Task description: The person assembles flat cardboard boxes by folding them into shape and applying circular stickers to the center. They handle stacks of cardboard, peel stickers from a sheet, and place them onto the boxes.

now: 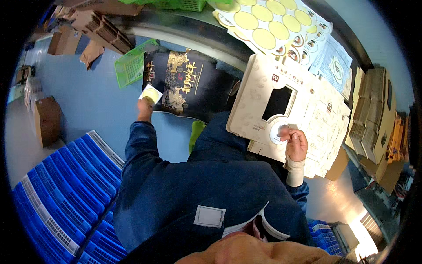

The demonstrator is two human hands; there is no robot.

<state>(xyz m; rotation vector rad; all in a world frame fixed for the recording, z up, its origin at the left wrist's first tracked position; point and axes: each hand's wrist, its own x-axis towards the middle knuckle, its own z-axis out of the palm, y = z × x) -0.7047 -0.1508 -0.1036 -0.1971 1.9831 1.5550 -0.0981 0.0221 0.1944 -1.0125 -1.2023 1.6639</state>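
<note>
Right of centre, right hand (296, 143): fingers bent, fingertips pressing on a round white sticker (278, 133) that sits on the flat cream carton (299, 110), just below its black window cut-out.
Left hand (144, 107): left of centre, arm stretched out, fingers pinched on a small white backing square with a round yellow sticker (150, 94).
Black box (184, 83): upper centre, dark with gold lettering and ornament, just right of the left hand's square.
Sticker sheets (268, 22): top of the frame, rows of round yellow stickers, overlapping the printed sheets beside them.
Green basket (132, 64): upper left, tilted, beside the black box.
Blue crates (66, 193): lower left, stacked in rows.
Folded cartons (373, 114): right edge, piled in a stack.
Brown boxes (46, 119): far left, on the blue floor.
</note>
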